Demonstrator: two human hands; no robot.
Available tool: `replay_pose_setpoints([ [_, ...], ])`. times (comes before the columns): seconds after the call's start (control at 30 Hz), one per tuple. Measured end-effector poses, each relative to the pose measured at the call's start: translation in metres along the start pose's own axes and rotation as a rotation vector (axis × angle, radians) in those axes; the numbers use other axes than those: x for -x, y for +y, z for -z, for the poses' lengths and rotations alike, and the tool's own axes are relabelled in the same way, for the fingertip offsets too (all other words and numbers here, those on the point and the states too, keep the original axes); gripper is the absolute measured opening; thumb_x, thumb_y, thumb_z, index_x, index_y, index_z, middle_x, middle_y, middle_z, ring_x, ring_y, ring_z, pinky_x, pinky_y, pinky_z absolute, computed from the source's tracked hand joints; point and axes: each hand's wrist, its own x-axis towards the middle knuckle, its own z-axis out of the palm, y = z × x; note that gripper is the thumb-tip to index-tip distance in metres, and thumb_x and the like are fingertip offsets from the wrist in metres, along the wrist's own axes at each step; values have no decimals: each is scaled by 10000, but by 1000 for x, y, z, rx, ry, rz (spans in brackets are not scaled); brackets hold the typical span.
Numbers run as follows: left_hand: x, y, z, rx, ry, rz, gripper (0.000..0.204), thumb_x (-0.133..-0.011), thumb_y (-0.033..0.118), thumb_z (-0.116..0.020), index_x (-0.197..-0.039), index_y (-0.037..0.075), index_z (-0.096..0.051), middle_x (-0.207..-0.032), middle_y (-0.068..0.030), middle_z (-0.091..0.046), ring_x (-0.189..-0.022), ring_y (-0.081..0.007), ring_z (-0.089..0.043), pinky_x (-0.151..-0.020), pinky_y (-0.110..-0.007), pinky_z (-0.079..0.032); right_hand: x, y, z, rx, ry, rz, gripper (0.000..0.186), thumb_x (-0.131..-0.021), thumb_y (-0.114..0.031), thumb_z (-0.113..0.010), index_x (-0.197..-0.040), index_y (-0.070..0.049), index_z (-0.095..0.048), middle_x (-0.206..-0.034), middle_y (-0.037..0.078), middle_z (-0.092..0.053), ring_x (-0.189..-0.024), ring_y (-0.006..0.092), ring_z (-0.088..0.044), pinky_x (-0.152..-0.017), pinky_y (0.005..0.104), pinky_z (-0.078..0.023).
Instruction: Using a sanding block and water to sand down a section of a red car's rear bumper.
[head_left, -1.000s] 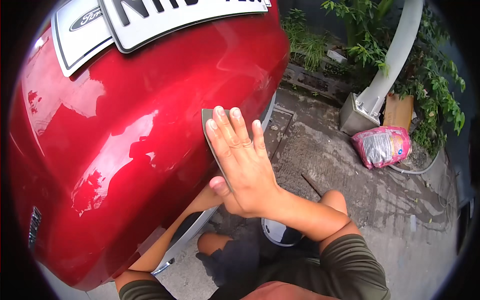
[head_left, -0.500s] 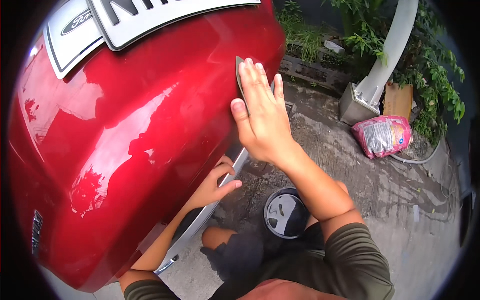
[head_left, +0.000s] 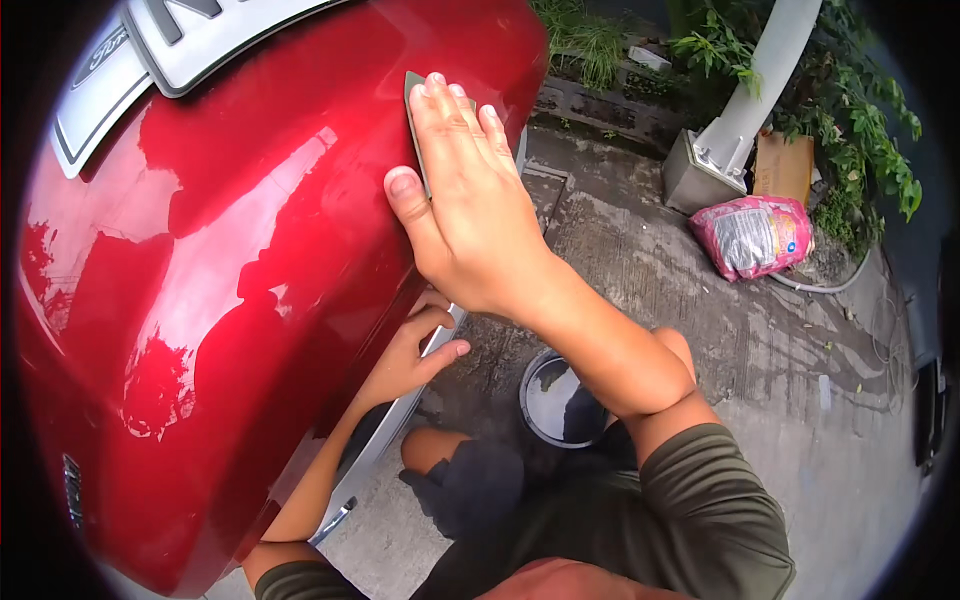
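**Grey-green sheet (head_left: 411, 88) under open, flat right hand (head_left: 465, 200)**

On my feed, its thin, pointed corner shows against the glossy red panel (head_left: 330, 230). The left hand (head_left: 408, 355) curls by the panel's lower edge; I can't tell its grip.

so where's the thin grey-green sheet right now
In the head view, the sheet sits above centre, under the right hand on the red car panel, below and right of the white number plate.

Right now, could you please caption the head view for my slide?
The right hand presses a thin grey-green sheet against glossy red car bodywork.
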Motion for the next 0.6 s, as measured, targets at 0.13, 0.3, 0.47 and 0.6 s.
replay_pose_setpoints([
  [0.13, -5, 11, 3, -88, -80, 23, 405, -886, 185, -789, -1227, -14, -696, -1281, -177, -664, -1204, -357, -609, -1040, -452, -468, 15, 11, 13, 78, -60, 82, 760, -1082, -443, -456, -1571, 123, -322, -1625, 352, -331, -1543, 471, -311, -1259, 614, -185],
  [0.3, 7, -7, -8, 102, 24, 42, 336, -889, 230, -828, -1078, -25, -719, -1174, -164, -674, -1112, -339, -650, -958, -417, -516, 41, -16, 1, -52, -39, 43, 706, -1099, -407, -427, -1548, 132, -347, -1590, 366, -373, -1511, 492, -348, -1258, 601, -201],
  [0.47, 8, 4, 3, 17, 61, 1, 330, -861, 241, -831, -1029, -19, -718, -1106, -124, -654, -1064, -306, -635, -937, -407, -496, 18, -7, 2, -20, -38, -8, 719, -1092, -422, -435, -1576, 100, -331, -1622, 328, -351, -1519, 494, -333, -1266, 598, -172],
  [0.6, 0, 3, -5, -35, 33, -65, 309, -865, 251, -833, -1011, 2, -723, -1114, -108, -655, -1061, -292, -635, -913, -400, -505, 3, 22, 13, 55, -53, -9, 720, -1093, -421, -425, -1590, 87, -312, -1654, 315, -306, -1539, 469, -318, -1268, 605, -150],
])
